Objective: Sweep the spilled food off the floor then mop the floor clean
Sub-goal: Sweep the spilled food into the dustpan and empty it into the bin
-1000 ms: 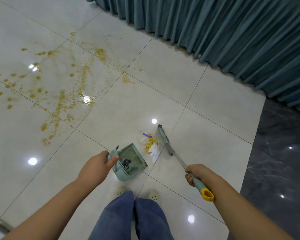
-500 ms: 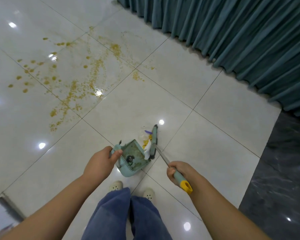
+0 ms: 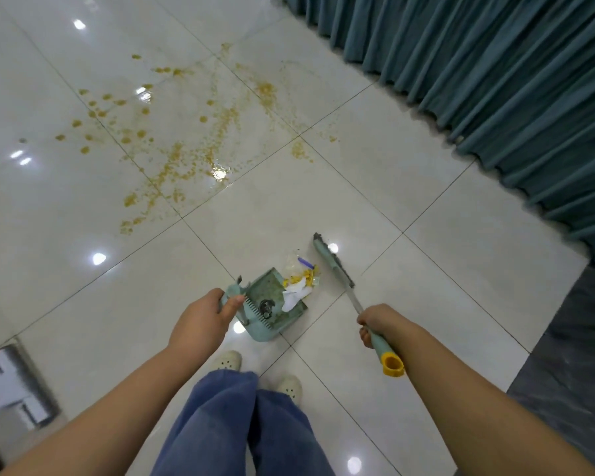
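My left hand (image 3: 200, 321) grips the handle of a teal dustpan (image 3: 272, 310) resting on the pale tiled floor just ahead of my feet. A pile of yellow food bits, white tissue and a plastic wrapper (image 3: 299, 281) lies at the pan's mouth, partly inside it. My right hand (image 3: 380, 324) grips the teal, yellow-capped handle of a broom (image 3: 334, 266). The broom head sits on the floor just right of the pile, apart from it. Yellow spilled food (image 3: 186, 146) is smeared and dotted across the tiles farther ahead to the left.
A teal curtain (image 3: 495, 80) hangs along the far right. Dark marble flooring (image 3: 571, 355) begins at the right. A metal and white object (image 3: 11, 389) stands at the lower left edge. My feet in white clogs (image 3: 227, 360) are right behind the dustpan.
The broom first pushed the pile up against the dustpan mouth, then drew back to the right. Tissue now lies partly in the pan. The left hand kept holding the dustpan.
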`<state>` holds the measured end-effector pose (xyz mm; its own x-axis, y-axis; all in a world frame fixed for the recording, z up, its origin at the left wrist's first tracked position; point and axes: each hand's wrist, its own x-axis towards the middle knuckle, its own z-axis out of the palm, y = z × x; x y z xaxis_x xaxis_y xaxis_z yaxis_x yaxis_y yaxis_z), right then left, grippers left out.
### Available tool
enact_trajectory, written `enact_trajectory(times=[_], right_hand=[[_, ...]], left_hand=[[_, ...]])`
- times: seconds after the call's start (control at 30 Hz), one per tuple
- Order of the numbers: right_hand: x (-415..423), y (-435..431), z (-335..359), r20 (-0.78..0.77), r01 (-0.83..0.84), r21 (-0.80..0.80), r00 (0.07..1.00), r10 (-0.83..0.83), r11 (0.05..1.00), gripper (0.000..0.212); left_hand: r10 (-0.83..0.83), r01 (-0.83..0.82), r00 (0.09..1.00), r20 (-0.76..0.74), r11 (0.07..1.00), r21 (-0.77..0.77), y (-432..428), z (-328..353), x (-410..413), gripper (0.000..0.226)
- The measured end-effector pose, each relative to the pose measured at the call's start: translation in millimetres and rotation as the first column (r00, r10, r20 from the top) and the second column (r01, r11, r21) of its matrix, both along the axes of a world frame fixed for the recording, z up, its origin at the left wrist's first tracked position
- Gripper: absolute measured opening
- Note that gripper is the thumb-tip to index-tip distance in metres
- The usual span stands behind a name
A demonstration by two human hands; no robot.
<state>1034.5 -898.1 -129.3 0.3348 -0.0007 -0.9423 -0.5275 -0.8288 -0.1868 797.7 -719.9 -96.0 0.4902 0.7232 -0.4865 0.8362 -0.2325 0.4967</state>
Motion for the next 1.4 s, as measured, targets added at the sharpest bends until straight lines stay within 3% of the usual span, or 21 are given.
enact_trajectory(times=[0.2,0.5,0.73,0.9,1.0,1.07,1.23,1.4], right_hand=[[-30,8,-11,-0.051,-0.178,-0.011,0.983,0.177,0.984,0.010],[-68,-21,4,-0.177,-0.206,0.038,0.962,0.209,0.978,0.012],[-44,-36,33,-0.094,-0.275,0.033,0.956,0.277,0.961,0.018],[-16,-33,32,-0.004,-0.266,0.024,0.964,0.266,0.964,0.035],[0,-21,16,0.011,-0.229,-0.011,0.973,0.229,0.973,0.021],[-2,-14,5,-0.015,-0.199,-0.041,0.980,0.199,0.979,0.007],[-35,-9,-14,-0.172,-0.113,-0.040,0.979,0.104,0.993,0.014],[-49,-13,-3,-0.268,-0.125,0.044,0.954,0.132,0.991,0.010]], left_hand=[[0.019,-0.019,0.999,0.033,1.000,-0.018,2,-6,5,0.042],[0.019,-0.018,0.999,0.027,1.000,-0.020,8,-7,28,0.040],[0.017,-0.017,1.000,0.013,0.999,-0.038,13,-1,23,0.039],[0.004,-0.003,1.000,0.002,0.998,-0.060,18,6,9,0.040],[-0.039,0.037,0.999,-0.030,0.998,-0.055,20,8,1,0.040],[-0.041,0.039,0.998,-0.049,0.998,-0.042,22,6,-3,0.041],[-0.025,0.024,0.998,-0.055,1.000,-0.016,22,1,-3,0.043],[-0.044,0.044,0.998,-0.053,0.999,-0.001,18,3,2,0.042]])
